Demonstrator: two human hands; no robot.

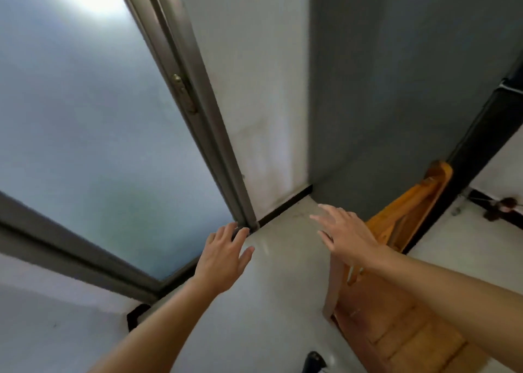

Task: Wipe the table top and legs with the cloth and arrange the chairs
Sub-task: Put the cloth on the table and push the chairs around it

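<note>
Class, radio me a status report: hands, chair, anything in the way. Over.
Left hand open, empty. Right hand open, over wooden chair. No cloth in view.

You're in what reads as a home, at a plain room corner. Left half of your view: a frosted glass panel (85, 118) in a grey metal frame (203, 123) with a small brass latch (184, 94). Top centre, a scuffed white wall (254, 61) meets a grey painted wall (396, 75), with black skirting (285, 205) at the foot. A pale glossy floor (283, 287) lies below. Lower right, a slatted wooden chair (396, 338).
</note>
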